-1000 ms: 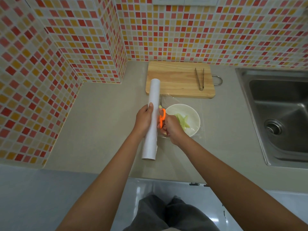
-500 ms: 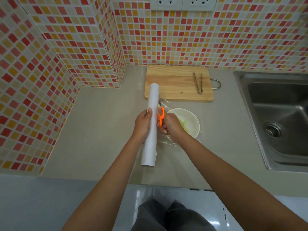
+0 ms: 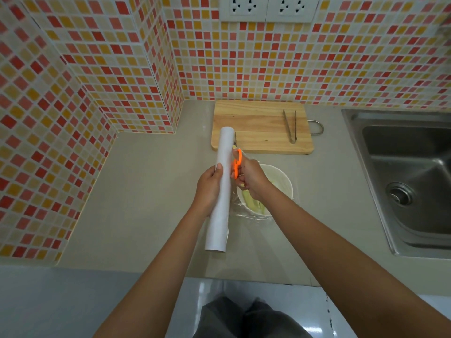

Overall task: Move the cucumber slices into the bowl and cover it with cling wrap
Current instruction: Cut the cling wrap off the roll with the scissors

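Orange scissors (image 3: 237, 163), white roll (image 3: 222, 189) (red-and-yellow mosaic tiles (image 3: 73, 81))

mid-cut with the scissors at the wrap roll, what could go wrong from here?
1. The right hand works the orange-handled scissors right beside the left hand gripping the white cling wrap roll; a slip could nick its fingers.
2. The clear film looks bunched beside the white bowl; a crooked cut may leave too little to cover the rim.
3. Tugging the film could shift the bowl holding the pale green cucumber slices.

tongs (image 3: 290, 128) on board (image 3: 258, 128) behind bowl (image 3: 284, 178), sink (image 3: 405, 181) right.
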`<state>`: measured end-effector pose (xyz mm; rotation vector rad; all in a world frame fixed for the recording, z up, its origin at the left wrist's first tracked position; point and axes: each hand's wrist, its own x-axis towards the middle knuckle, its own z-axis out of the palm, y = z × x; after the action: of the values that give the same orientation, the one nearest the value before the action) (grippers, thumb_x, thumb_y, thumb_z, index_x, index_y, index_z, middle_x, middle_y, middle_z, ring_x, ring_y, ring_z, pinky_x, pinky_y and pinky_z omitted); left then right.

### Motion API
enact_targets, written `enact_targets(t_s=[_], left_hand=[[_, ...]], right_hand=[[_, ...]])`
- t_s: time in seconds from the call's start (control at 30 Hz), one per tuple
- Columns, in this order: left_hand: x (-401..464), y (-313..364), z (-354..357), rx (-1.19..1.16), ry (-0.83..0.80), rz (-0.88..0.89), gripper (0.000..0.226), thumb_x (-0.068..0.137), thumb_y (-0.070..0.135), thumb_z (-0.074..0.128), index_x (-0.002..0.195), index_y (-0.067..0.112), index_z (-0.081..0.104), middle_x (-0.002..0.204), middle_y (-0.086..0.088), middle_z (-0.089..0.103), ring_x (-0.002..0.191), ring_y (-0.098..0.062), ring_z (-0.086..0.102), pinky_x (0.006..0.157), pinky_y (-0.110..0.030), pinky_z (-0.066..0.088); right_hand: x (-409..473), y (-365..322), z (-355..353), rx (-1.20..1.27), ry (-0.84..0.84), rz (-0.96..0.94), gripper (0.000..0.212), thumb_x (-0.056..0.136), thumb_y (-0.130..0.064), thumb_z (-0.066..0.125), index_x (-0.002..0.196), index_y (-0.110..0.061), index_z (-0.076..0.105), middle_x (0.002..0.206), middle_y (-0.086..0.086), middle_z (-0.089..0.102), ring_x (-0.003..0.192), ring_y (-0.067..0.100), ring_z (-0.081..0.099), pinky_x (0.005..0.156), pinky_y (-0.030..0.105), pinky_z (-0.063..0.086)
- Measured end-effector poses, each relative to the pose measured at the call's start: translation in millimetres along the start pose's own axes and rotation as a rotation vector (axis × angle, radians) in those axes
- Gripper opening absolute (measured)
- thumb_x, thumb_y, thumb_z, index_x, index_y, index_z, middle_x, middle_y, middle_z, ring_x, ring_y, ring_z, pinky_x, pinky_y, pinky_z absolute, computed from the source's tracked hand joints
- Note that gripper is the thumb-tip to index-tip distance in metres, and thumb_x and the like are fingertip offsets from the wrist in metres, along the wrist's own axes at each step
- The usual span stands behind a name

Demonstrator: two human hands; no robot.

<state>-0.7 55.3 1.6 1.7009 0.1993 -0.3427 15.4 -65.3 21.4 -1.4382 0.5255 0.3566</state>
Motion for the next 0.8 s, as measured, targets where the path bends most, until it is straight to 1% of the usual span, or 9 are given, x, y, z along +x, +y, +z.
enact_targets(t_s=[0.13, 0.33, 0.43, 0.47, 0.53, 0.6, 0.67, 0.73, 0.8], left_hand=[[-0.7, 1.9, -1.1, -0.033, -0.007, -0.015, 0.044, 0.100, 0.037, 0.040, 0.101, -0.003, 0.059, 0.087, -0.020, 0.063, 0.074, -0.028, 0.060, 0.071, -0.040, 0.050], [-1.4, 3.2, -3.0, -0.019, 0.008, -0.011, 0.044, 0.101, 0.036, 0.039, 0.100, -0.002, 0.060, 0.087, -0.015, 0.062, 0.078, -0.024, 0.057, 0.073, -0.036, 0.046], [-3.2, 1.9, -3.7, -0.041, -0.002, -0.020, 0.041, 0.100, 0.036, 0.040, 0.097, 0.000, 0.061, 0.091, -0.022, 0.063, 0.080, -0.029, 0.059, 0.080, -0.046, 0.050], [-3.4, 1.1, -4.2, -0.041, -0.002, -0.018, 0.041, 0.100, 0.036, 0.040, 0.095, 0.002, 0.061, 0.092, -0.024, 0.064, 0.081, -0.029, 0.059, 0.081, -0.047, 0.050], [-3.6, 0.1, -5.8, -0.025, 0.003, -0.006, 0.037, 0.101, 0.035, 0.039, 0.088, 0.010, 0.063, 0.087, -0.019, 0.065, 0.079, -0.027, 0.060, 0.076, -0.041, 0.049], [-3.5, -0.4, -7.0, -0.016, 0.008, 0.001, 0.035, 0.101, 0.035, 0.039, 0.083, 0.016, 0.061, 0.081, -0.011, 0.064, 0.075, -0.024, 0.059, 0.072, -0.035, 0.047], [-3.3, -0.6, -7.5, -0.028, -0.001, -0.003, 0.035, 0.100, 0.036, 0.039, 0.086, 0.013, 0.062, 0.078, -0.010, 0.064, 0.068, -0.022, 0.061, 0.067, -0.032, 0.049], [-3.4, -0.8, -7.7, -0.035, -0.006, 0.001, 0.037, 0.100, 0.036, 0.039, 0.094, 0.008, 0.063, 0.078, -0.010, 0.065, 0.064, -0.020, 0.062, 0.060, -0.028, 0.051], [-3.8, -0.9, -7.5, -0.036, -0.010, 0.002, 0.037, 0.100, 0.036, 0.039, 0.095, 0.008, 0.062, 0.080, -0.011, 0.064, 0.066, -0.022, 0.062, 0.063, -0.031, 0.051]], right_hand=[[7.1, -2.5, -1.8, 0.005, 0.000, -0.027, 0.048, 0.091, -0.047, 0.051, 0.060, -0.011, 0.050, 0.056, 0.007, 0.053, 0.027, 0.010, 0.028, 0.034, 0.015, 0.018], [14.0, -5.2, -1.4, 0.003, -0.007, -0.013, 0.048, 0.089, -0.052, 0.051, 0.061, -0.012, 0.050, 0.051, 0.004, 0.053, 0.030, 0.012, 0.029, 0.035, 0.015, 0.017], [18.0, -7.8, -1.7, -0.012, 0.008, -0.037, 0.043, 0.091, -0.043, 0.051, 0.061, -0.012, 0.050, 0.055, 0.005, 0.052, 0.030, 0.012, 0.028, 0.037, 0.017, 0.015], [19.2, -8.6, -1.2, -0.021, 0.011, -0.041, 0.040, 0.090, -0.040, 0.051, 0.061, -0.013, 0.050, 0.055, 0.005, 0.052, 0.030, 0.012, 0.027, 0.038, 0.017, 0.014], [20.8, -9.5, 0.1, -0.041, 0.009, -0.041, 0.035, 0.089, -0.037, 0.052, 0.062, -0.015, 0.051, 0.056, 0.006, 0.052, 0.030, 0.013, 0.027, 0.038, 0.017, 0.014], [21.9, -9.0, 1.1, -0.039, 0.000, -0.034, 0.036, 0.087, -0.040, 0.052, 0.061, -0.015, 0.051, 0.055, 0.005, 0.052, 0.030, 0.013, 0.027, 0.037, 0.017, 0.015], [22.6, -8.9, 1.1, -0.017, -0.008, -0.021, 0.046, 0.087, -0.050, 0.052, 0.058, -0.014, 0.049, 0.049, 0.003, 0.051, 0.030, 0.013, 0.027, 0.035, 0.015, 0.016], [23.0, -10.4, 0.6, -0.008, -0.016, -0.009, 0.050, 0.086, -0.055, 0.052, 0.058, -0.014, 0.048, 0.045, 0.002, 0.051, 0.028, 0.012, 0.028, 0.034, 0.014, 0.016], [24.1, -12.3, -0.9, -0.012, -0.018, -0.009, 0.050, 0.085, -0.055, 0.053, 0.059, -0.013, 0.049, 0.048, 0.004, 0.050, 0.028, 0.012, 0.028, 0.034, 0.015, 0.017]])
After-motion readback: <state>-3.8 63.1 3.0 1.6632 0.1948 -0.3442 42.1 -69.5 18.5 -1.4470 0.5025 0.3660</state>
